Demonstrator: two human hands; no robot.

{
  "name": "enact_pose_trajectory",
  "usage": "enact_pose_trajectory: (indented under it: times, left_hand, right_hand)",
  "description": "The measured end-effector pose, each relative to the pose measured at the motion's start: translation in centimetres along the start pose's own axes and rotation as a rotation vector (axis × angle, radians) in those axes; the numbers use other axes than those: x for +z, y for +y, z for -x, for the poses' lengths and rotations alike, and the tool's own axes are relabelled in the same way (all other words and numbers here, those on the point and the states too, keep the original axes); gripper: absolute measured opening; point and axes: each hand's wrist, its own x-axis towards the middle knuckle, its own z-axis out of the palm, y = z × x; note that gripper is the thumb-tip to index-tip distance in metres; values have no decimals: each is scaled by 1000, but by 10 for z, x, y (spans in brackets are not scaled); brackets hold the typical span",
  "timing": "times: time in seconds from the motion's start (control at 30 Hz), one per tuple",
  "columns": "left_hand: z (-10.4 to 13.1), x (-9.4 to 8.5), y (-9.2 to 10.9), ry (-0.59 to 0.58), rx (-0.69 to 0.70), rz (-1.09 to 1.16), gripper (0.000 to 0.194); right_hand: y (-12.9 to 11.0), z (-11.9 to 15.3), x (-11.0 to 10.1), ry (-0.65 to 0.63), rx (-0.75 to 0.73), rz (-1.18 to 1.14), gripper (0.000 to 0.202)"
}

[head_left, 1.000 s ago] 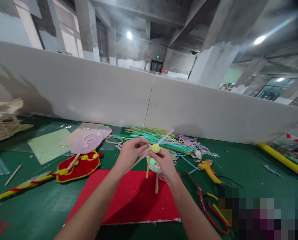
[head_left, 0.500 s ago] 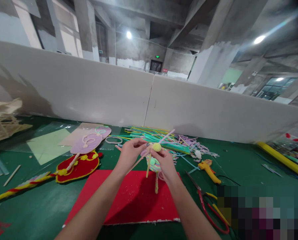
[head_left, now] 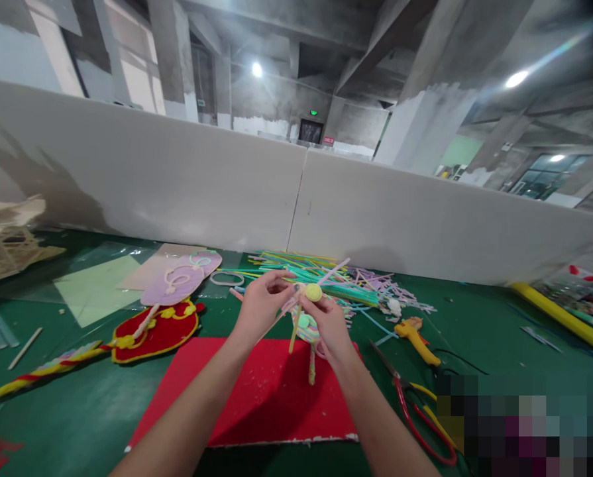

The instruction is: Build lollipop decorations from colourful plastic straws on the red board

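Note:
My left hand (head_left: pixel 264 306) is closed, its thumb and fingers pinching pale pink strips above the red sheet (head_left: pixel 271 391). Close against it on the right, my right hand (head_left: pixel 328 324) pinches a small piece topped by a round yellow coil (head_left: pixel 313 292). A yellow strip (head_left: pixel 295 329) hangs down between the hands, and a pink-purple strip (head_left: pixel 333 271) sticks up to the right. Partly covered by my right hand, a multicoloured piece with a green spiral (head_left: pixel 305 322) shows behind.
Behind my hands lies a pile of coloured strips (head_left: pixel 321 281). Red-handled scissors (head_left: pixel 410 404) and a yellow glue gun (head_left: pixel 418 341) are at right. A red fan-shaped piece (head_left: pixel 157 332) lies left. A white partition (head_left: pixel 216 185) stands behind the table.
My left hand has shifted slightly, its fingers lifting and opening a little above the pinch. The yellow coil has moved very slightly right.

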Motion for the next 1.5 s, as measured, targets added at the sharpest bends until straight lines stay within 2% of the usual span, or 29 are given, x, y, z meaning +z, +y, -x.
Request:
enact_pose_trajectory:
  times: [0.5, 0.8, 1.13, 1.37, 1.5]
  left_hand:
    - [0, -3, 4, -37, 30, -41, 26]
    - [-2, -8, 7, -90, -77, -25, 34]
    - [-2, -3, 1, -37, -73, 98, 34]
    - [-3, -4, 1, -35, -48, -11, 28]
    - [-5, -6, 1, -12, -32, -143, 23]
  right_hand:
    - [1, 0, 1, 1, -1, -69, 23]
    - [1, 1, 1, 14, -21, -114, 29]
    - [5, 1, 6, 42, -3, -180, 30]
    - [3, 1, 4, 39, -14, -137, 30]
    - [-2, 1, 2, 111, -13, -100, 25]
